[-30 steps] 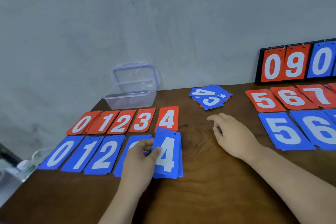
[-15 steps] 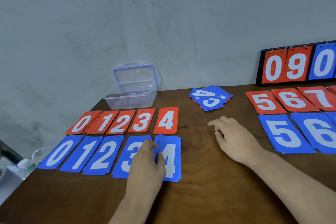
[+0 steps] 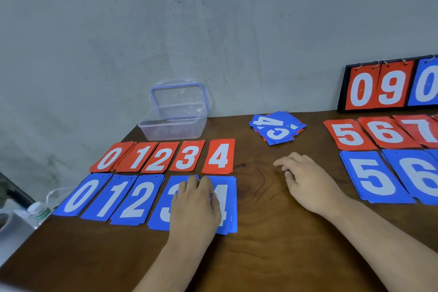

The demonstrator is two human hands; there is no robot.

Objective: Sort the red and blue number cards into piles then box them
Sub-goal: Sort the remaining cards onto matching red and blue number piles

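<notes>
My left hand lies palm down on the near row of blue cards, fingers fairly straight and close together. It covers the seam between the blue 3 pile and the blue 4 pile, pressing on them and gripping nothing. My right hand rests on the bare table to the right of those piles, well apart from them. Its fingers are loosely curled with the tips on the wood, and it holds nothing.

Left of my left hand the near row runs blue 2 pile, blue 1 pile and blue 0 pile, each touching or overlapping the next. Just beyond lies the red row: red 0 pile, red 1 pile, red 2 pile, red 3 pile and red 4 pile.

A loose heap of cards, blue on top with red edges showing beneath, sits at the far middle of the table. At the far left corner stands a clear plastic box, open, with its lid upright behind it by the wall.

On the right lie the red 5 pile, red 6 pile and red 7 pile, with the blue 5 pile and blue 6 pile nearer to me. A scoreboard stands at the far right against the wall. A capped bottle sits below the table's left edge
</notes>
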